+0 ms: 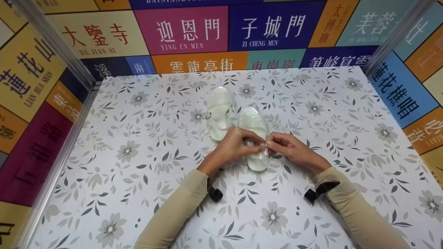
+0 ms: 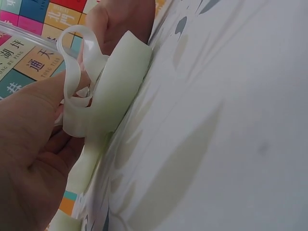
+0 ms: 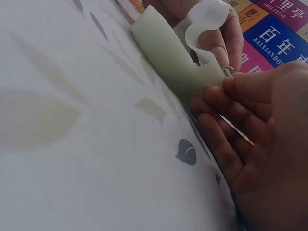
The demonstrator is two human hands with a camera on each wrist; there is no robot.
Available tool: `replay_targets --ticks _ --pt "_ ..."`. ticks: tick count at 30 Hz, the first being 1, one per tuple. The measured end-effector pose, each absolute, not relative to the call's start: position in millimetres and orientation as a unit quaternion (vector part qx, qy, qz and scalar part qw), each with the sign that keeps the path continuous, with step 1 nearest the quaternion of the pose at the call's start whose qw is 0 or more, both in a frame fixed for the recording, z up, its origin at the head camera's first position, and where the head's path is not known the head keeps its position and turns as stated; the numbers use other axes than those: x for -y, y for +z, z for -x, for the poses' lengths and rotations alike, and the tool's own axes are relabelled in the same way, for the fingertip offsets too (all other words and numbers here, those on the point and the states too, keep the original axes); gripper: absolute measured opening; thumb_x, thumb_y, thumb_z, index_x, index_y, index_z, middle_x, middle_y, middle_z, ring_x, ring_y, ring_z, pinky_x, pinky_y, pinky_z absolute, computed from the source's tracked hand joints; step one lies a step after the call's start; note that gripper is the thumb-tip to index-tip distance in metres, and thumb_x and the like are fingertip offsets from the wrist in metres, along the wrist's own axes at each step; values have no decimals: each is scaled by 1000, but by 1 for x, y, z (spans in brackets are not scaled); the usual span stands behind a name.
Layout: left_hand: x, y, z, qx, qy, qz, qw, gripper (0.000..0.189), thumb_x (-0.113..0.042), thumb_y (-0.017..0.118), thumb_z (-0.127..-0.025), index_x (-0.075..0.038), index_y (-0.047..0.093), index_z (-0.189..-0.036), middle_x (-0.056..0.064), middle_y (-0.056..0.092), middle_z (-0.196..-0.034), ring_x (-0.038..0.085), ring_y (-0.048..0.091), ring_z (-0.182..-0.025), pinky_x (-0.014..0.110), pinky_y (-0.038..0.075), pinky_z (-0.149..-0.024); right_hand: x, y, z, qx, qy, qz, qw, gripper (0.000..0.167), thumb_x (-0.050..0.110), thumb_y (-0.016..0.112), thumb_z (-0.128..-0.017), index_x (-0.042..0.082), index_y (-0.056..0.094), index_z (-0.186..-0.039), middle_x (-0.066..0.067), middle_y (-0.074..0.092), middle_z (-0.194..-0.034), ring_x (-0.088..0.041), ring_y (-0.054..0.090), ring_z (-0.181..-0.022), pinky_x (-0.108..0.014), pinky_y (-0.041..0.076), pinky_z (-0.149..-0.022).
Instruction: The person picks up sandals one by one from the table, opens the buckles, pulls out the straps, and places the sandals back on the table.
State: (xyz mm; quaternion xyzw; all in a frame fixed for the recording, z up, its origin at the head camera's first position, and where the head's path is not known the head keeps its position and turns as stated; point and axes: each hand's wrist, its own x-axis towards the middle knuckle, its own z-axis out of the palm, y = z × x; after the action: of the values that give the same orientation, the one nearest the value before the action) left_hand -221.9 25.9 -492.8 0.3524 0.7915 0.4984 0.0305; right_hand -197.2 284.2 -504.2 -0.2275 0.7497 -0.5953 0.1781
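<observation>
Two pale, whitish-green strappy sandals lie on the table. The nearer sandal is between both hands, its heel toward the person, and its curved strap stands up in the left wrist view. My left hand pinches the strap with thumb and fingertips from the left side. From the right, my right hand pinches the small metal buckle at the strap's side between thumb and index finger. Fingertips of both hands meet over the sandal. The other sandal sits to the left and farther back, untouched.
The table carries a grey flower-and-leaf print. Panels with coloured sign blocks rise along the back and both sides, with metal posts at the corners. Black wrist straps hang below the sleeves.
</observation>
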Motion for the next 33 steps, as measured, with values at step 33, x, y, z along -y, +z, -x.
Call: replay_targets --ticks 33 --pt "-27 -496 221 -771 539 -336 47 15 -18 90 -91 -15 85 -104 -4 84 -101 5 78 -97 22 63 -87 -283 -509 199 -754 -585 259 150 27 14 55 -114 -2 67 -95 -19 67 -87 -22 70 -81 -26 59 -76"
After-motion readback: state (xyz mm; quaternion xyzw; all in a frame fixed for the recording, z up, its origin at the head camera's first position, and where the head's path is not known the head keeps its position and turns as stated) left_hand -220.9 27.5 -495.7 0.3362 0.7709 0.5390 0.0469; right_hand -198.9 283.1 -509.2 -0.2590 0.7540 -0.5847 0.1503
